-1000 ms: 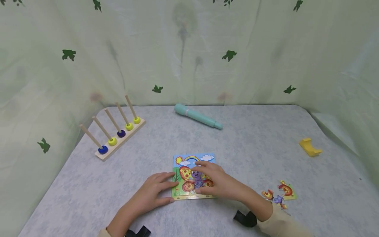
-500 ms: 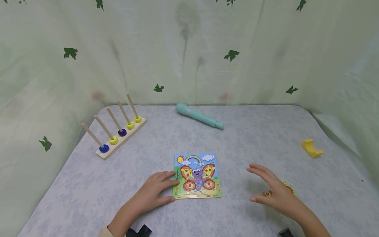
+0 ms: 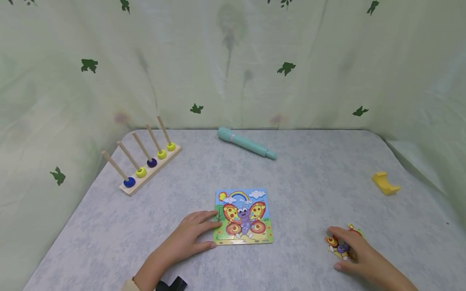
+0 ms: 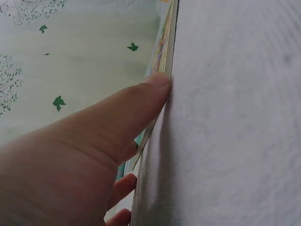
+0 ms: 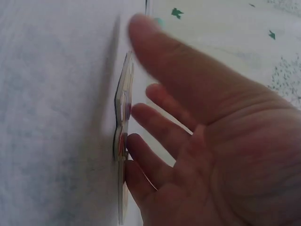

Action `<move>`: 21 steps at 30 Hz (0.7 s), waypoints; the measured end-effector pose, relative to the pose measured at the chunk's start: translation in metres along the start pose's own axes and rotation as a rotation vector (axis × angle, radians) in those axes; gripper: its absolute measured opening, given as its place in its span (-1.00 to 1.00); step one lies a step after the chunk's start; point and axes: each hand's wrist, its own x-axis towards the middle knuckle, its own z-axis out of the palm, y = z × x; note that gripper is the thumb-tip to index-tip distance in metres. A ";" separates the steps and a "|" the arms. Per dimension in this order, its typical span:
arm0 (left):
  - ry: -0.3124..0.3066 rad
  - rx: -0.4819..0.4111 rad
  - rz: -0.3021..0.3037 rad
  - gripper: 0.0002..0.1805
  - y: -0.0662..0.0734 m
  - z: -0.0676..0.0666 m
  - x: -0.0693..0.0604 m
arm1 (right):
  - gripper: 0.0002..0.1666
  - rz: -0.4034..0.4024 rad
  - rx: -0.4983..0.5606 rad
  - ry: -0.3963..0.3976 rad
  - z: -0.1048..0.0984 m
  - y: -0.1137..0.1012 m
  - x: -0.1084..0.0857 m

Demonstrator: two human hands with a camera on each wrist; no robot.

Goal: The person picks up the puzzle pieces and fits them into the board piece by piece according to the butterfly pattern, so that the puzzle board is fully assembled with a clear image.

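A square butterfly jigsaw puzzle (image 3: 244, 216) lies flat on the table in the head view. My left hand (image 3: 189, 234) rests at its left side, fingertips on the board's left margin and thumb against the lower left corner. In the left wrist view the thumb (image 4: 136, 106) touches the board's edge. To the right, my right hand (image 3: 358, 252) is over loose puzzle pieces (image 3: 342, 249), its thumb and fingers apart around them and partly hiding them. The right wrist view shows the pieces (image 5: 123, 101) edge-on, with fingertips close to or touching them and the thumb away.
A wooden peg rack (image 3: 154, 171) with blue and yellow rings stands at the back left. Near the far edge lies a teal microphone-shaped stick (image 3: 247, 144). A yellow curved block (image 3: 384, 184) sits on the right. A pale curtain (image 3: 255, 93) hangs behind the table.
My right hand has left the puzzle board, swung right and come down over the loose pieces, uncovering the butterfly picture. My left hand stays at the board's left edge.
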 end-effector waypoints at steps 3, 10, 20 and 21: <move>-0.003 0.000 0.002 -0.45 0.000 0.000 0.001 | -0.21 0.015 0.000 -0.027 -0.001 0.005 -0.002; -0.012 0.009 -0.009 -0.44 0.000 0.000 0.000 | -0.30 0.219 -0.035 -0.106 -0.006 -0.001 0.003; -0.011 0.002 -0.011 -0.44 0.000 0.000 0.001 | -0.47 0.294 -0.062 -0.053 -0.001 -0.009 0.011; -0.009 0.005 -0.011 -0.44 0.000 0.000 0.001 | -0.48 0.282 -0.049 -0.054 -0.001 -0.009 0.011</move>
